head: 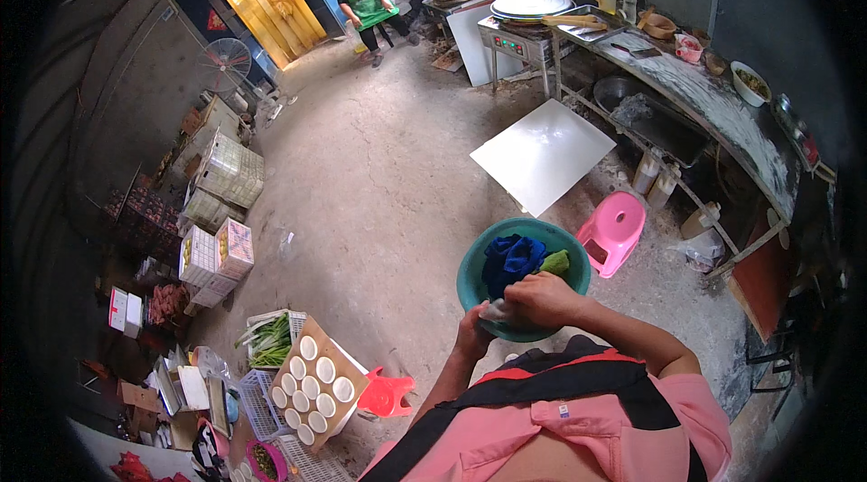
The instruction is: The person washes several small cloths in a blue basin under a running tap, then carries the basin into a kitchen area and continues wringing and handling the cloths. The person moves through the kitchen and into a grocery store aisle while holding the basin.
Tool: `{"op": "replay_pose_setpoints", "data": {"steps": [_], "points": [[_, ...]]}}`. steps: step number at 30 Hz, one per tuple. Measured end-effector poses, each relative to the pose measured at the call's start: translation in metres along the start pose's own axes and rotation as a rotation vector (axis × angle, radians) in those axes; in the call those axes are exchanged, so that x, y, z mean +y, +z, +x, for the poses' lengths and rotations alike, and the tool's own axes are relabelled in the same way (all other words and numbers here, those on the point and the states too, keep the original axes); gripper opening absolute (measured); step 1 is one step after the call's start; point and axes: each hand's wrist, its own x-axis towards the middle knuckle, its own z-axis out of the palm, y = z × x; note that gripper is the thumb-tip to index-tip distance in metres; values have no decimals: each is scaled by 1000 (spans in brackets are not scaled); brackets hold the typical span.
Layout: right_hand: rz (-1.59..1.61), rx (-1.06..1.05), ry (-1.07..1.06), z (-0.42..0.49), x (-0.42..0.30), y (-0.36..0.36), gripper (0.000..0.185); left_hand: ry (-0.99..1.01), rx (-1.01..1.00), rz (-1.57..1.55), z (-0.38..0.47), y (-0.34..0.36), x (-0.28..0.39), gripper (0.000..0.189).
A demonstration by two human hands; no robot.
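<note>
A teal plastic basin (467, 272) is in front of my body, above the concrete floor. Inside it lie a bunched dark blue cloth (513, 258) and a smaller green cloth (555, 263). My left hand (474, 334) is at the basin's near left rim, its fingers curled against it. Over the near side of the basin, my right hand (550, 298) is bent with its fingers curled inward. A pale, blurred thing (498, 310) shows between the two hands; what it is cannot be made out.
A pink plastic stool (616, 228) and a white board (545, 155) are just beyond the basin. A floured worktable (731, 102) runs along the right. At lower left, a board of round dough pieces (310, 384) rests beside a red stool (386, 392). A person (369, 1) sits far off.
</note>
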Motion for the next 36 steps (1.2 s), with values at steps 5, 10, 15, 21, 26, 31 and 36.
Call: {"op": "replay_pose_setpoints", "data": {"steps": [5,10,15,21,26,31,36], "points": [[804,223,208,3,3,-40,11,-391,17,-758,4,3,17,35],[1194,591,83,5,-9,-75,18,-68,-14,-274,0,4,3,41],[1122,770,161,9,-18,-74,22,11,-18,-210,9,-8,-38,34],[937,455,245,14,-8,-25,27,191,-38,298,5,-14,-50,25],[448,52,288,6,4,-4,39,352,-77,384,10,-3,-30,17],[104,-22,211,5,-2,1,36,-152,-33,-345,13,17,-22,27],[-3,-94,288,2,-10,-1,32,-337,-11,-467,18,23,-22,25]]}}
